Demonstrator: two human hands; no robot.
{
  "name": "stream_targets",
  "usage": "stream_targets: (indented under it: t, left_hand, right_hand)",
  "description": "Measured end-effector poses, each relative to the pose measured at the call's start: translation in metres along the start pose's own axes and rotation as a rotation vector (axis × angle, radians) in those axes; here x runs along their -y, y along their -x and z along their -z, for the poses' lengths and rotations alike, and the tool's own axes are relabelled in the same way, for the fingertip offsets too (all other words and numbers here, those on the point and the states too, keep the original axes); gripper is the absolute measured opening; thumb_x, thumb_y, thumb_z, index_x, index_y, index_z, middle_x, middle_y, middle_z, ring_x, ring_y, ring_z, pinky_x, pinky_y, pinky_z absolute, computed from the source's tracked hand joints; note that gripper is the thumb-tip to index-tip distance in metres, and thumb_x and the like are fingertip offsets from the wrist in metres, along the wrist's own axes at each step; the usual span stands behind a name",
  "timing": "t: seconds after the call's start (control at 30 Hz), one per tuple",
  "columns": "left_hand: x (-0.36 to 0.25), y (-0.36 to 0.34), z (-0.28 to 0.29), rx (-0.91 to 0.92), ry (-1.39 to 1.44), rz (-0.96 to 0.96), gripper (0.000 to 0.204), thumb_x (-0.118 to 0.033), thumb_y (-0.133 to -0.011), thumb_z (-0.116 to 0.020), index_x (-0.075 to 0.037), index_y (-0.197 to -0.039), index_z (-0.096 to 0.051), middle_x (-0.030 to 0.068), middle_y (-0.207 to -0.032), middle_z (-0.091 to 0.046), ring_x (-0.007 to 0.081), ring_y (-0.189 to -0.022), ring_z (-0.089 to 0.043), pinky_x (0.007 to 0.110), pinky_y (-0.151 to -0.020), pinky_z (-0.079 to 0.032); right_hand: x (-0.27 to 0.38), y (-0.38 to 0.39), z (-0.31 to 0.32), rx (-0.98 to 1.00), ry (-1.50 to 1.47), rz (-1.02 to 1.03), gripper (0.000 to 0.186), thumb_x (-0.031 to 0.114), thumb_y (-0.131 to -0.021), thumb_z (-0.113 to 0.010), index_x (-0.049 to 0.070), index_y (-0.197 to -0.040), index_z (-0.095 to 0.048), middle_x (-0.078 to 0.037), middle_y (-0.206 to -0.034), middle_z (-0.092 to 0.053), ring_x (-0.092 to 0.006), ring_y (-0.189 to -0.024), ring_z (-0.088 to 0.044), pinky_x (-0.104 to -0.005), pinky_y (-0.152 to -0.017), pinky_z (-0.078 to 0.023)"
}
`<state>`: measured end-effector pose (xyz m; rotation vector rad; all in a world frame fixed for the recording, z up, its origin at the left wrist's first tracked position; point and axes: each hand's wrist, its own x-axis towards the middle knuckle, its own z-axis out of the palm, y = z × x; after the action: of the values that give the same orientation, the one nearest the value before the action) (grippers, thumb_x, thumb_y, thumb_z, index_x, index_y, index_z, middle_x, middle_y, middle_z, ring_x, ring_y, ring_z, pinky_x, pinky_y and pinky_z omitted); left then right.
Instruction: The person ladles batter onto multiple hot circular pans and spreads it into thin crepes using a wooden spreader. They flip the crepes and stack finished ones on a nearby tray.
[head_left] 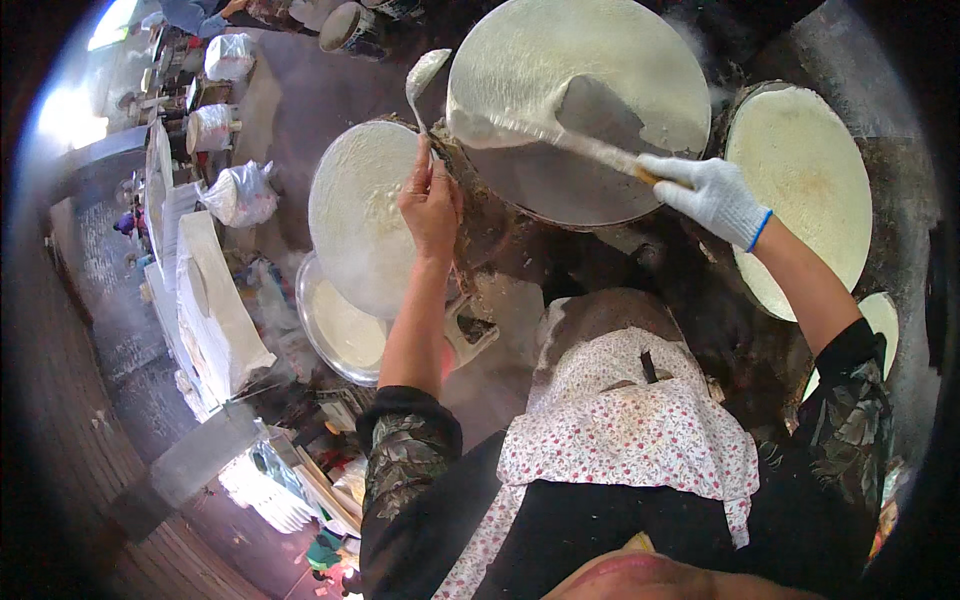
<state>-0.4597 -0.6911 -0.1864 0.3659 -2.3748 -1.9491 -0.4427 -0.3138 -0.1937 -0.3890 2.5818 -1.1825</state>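
My bare left hand (432, 205) is closed around the thin handle of a ladle (428, 72), whose bowl is coated with pale batter. In my gloved right hand (712, 198) is the wooden handle of a long flat spreader (590, 148). Its batter-smeared blade lies over the round middle griddle (570, 195). Pale batter (560, 50) covers the far part of that griddle, while dark bare surface shows at the near side and in a patch beyond the blade. Just left of my left hand, another round griddle carries a pale, bubbly sheet of batter (360, 195).
To the right, a third griddle bears a pale sheet (800, 190), slightly browned at its centre. A metal basin (303, 300) of batter stands below the left griddle. Plastic-wrapped bundles (240, 195) and a table with white sheets (215, 310) are farther left. A person's sleeve (195, 15) shows top left.
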Motion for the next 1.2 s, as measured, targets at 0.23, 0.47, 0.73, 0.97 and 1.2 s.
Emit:
stream_targets:
  t: [0.23,0.47,0.73,0.97,1.2]
  left_hand:
    - [0.016,0.068,0.004,-0.033,-0.317,0.042,0.050,-0.004,-0.104,-0.057,-0.010,-0.154,-0.056,-0.0017,-0.079,-0.061,0.0063,-0.061,-0.052,0.024,-0.057,-0.046]
    - [0.010,0.138,0.013,0.090,-0.462,-0.091,0.058,0.004,-0.102,-0.056,-0.013,-0.157,-0.053,-0.0039,-0.079,-0.054,0.0054,-0.066,-0.044,0.024,-0.061,-0.044]
    - [-0.079,0.132,0.076,0.344,0.012,-0.125,0.056,0.006,-0.103,-0.052,0.001,-0.159,-0.044,-0.0007,-0.071,-0.052,0.0068,-0.055,-0.047,0.024,-0.049,-0.040]
    - [-0.144,0.108,0.131,0.292,0.250,-0.478,0.064,-0.020,-0.112,-0.047,-0.004,-0.168,-0.020,0.0045,-0.074,-0.047,0.0110,-0.049,-0.045,0.027,-0.041,-0.038]
    - [-0.101,0.100,0.191,0.413,0.093,-0.536,0.057,-0.012,-0.113,-0.041,-0.002,-0.166,-0.025,0.0050,-0.068,-0.046,0.0104,-0.048,-0.044,0.026,-0.044,-0.038]
  right_hand:
    - [-0.023,-0.001,-0.029,-0.077,0.151,0.022,0.043,0.032,-0.100,-0.069,0.025,-0.142,-0.067,-0.019,-0.109,-0.075,-0.0371,-0.091,-0.075,-0.0419,-0.083,-0.060]
    - [-0.032,0.077,-0.038,-0.214,0.209,0.140,0.044,0.026,-0.094,-0.074,0.025,-0.138,-0.070,-0.014,-0.076,-0.072,-0.0300,-0.063,-0.071,-0.0404,-0.058,-0.056]
    - [0.068,0.119,-0.106,-0.619,-0.594,-0.335,0.053,0.010,-0.101,-0.067,0.002,-0.152,-0.055,-0.010,-0.148,-0.064,-0.0110,-0.128,-0.060,-0.0279,-0.111,-0.046]
    - [0.191,-0.075,-0.234,-0.346,-0.376,-0.214,0.070,0.019,-0.099,-0.046,0.027,-0.167,-0.029,-0.036,-0.106,-0.068,-0.0473,-0.097,-0.071,-0.0539,-0.087,-0.053]
    - [0.173,-0.046,-0.267,-0.658,-0.171,-0.647,0.062,0.024,-0.103,-0.045,0.031,-0.164,-0.033,-0.028,-0.099,-0.073,-0.0457,-0.084,-0.072,-0.0559,-0.080,-0.056]
